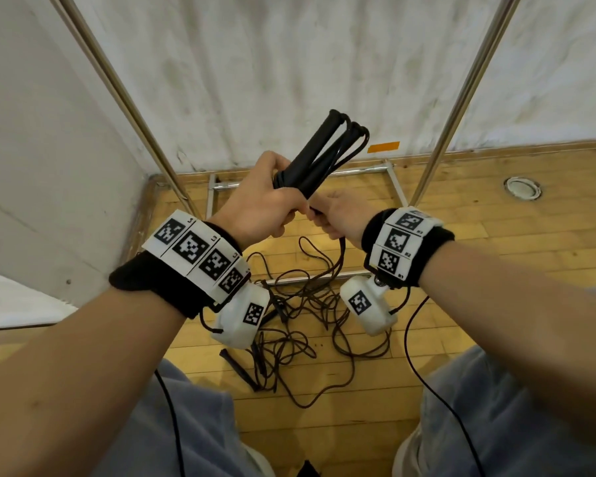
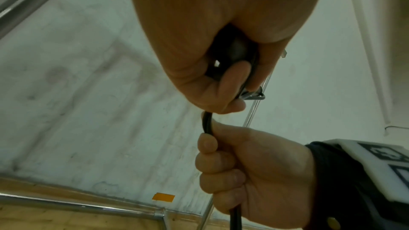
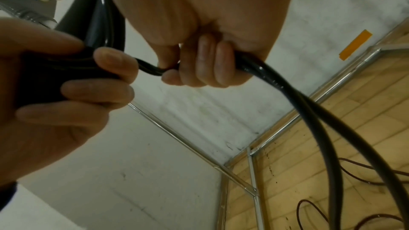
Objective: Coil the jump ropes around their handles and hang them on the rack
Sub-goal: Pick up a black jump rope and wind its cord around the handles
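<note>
My left hand (image 1: 265, 201) grips a pair of black jump rope handles (image 1: 324, 153) held side by side, their tips pointing up and away, with a few turns of rope at their lower end. Just to its right, my right hand (image 1: 338, 218) is closed round the black rope (image 3: 287, 93), which comes out doubled below the fist. From the left wrist, the right hand (image 2: 243, 172) holds the rope (image 2: 208, 123) right under the left hand (image 2: 210, 59). The loose rope drops into a tangled pile (image 1: 307, 304) on the floor. The rack's metal uprights (image 1: 128, 108) rise on both sides.
More black handles (image 1: 238, 366) lie in the tangle on the wooden floor between my knees. The rack's base bars (image 1: 358, 171) sit against the white wall, with an orange tape patch (image 1: 383, 147) behind them. A round floor fitting (image 1: 522, 188) is at right.
</note>
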`<state>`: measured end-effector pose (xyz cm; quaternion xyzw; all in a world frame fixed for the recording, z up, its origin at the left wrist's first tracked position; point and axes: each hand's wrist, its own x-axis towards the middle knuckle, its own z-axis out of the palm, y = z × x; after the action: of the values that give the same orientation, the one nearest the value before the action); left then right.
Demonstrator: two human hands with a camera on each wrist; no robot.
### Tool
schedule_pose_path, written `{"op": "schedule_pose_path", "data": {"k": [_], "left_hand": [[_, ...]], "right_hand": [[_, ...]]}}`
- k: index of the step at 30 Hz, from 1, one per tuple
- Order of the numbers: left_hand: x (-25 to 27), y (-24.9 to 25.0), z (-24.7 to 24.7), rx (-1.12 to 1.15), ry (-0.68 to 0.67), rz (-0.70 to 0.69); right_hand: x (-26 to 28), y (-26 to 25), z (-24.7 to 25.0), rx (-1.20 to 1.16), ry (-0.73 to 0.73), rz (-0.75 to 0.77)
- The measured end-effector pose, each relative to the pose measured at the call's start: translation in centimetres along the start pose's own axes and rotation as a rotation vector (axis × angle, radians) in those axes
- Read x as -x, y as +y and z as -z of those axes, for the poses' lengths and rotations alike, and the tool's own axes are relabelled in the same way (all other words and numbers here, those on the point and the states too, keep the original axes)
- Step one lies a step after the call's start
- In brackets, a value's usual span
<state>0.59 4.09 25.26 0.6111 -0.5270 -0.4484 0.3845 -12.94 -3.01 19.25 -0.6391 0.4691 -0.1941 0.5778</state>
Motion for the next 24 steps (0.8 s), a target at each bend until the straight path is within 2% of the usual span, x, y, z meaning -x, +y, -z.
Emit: {"op": "schedule_pose_path", "data": {"k": [3, 6, 9, 12, 15, 19, 24], "left_hand": [[-0.1, 0.1, 0.0, 0.04, 0.029, 0.001], [-0.7, 0.2, 0.2, 0.046, 0.112, 0.019], [-1.5, -0.1, 0.9, 0.03, 0.247, 0.019], [-2.2, -0.9, 1.6, -0.054, 0.299, -0.011], [-2.6, -1.6, 1.8, -0.161, 0.325, -0.005], [-2.6, -2.3, 1.7, -0.46, 0.353, -0.034], [-2.6, -3.2, 0.8, -0.7, 0.278, -0.01]], "right_hand": [[0.5, -0.4, -0.5, -0.013, -0.043, -0.02], [1.1, -1.2, -1.1, 0.019, 0.016, -0.008], [1.7, -1.5, -1.4, 0.245, 0.152, 0.139], [2.1, -1.8, -1.8, 0.415, 0.215, 0.281], [2.2, -2.2, -1.5, 0.527, 0.161, 0.28], [2.8, -3.0, -1.4, 0.627, 0.065, 0.258], [3.4, -3.8, -2.0, 0.738, -0.035, 0.236]]}}
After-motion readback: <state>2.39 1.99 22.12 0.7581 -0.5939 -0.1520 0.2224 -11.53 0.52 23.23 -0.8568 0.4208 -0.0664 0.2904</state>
